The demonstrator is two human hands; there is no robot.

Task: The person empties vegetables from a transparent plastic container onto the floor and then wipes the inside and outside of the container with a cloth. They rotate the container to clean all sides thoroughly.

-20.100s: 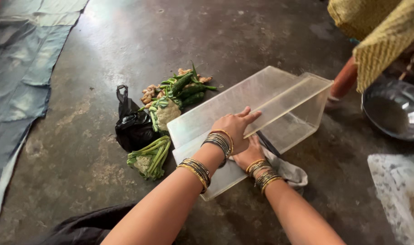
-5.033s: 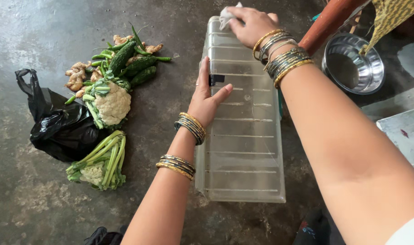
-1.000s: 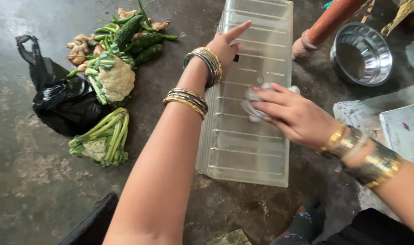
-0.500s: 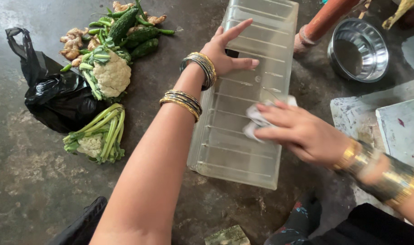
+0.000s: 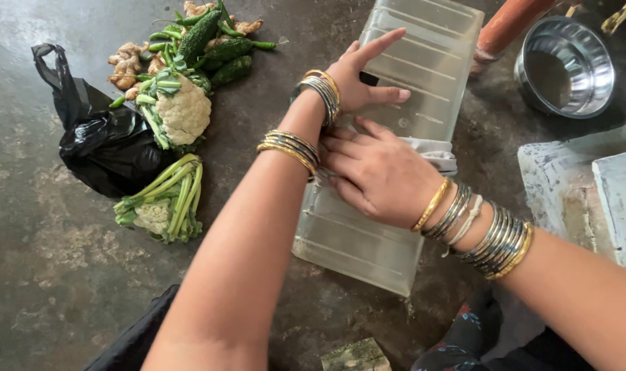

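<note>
A clear ribbed plastic tray (image 5: 423, 62) lies upside down on the dark concrete floor. My left hand (image 5: 364, 72) rests flat on its upper part, fingers spread. Pressed onto the middle of the tray, my right hand (image 5: 378, 175) holds a pale grey cloth (image 5: 436, 152) against the plastic. Both wrists carry several bangles.
Left of the tray lie a black plastic bag (image 5: 100, 141), two cauliflowers (image 5: 182, 113), green gourds (image 5: 213, 41) and ginger (image 5: 127, 62). A steel bowl (image 5: 567, 65) sits at upper right beside another person's arm (image 5: 508, 24). A white painted board (image 5: 587, 189) lies at right.
My right hand with the cloth has slid leftwards and down the tray, closer to my left forearm. The left hand stays flat on the tray's upper part.
</note>
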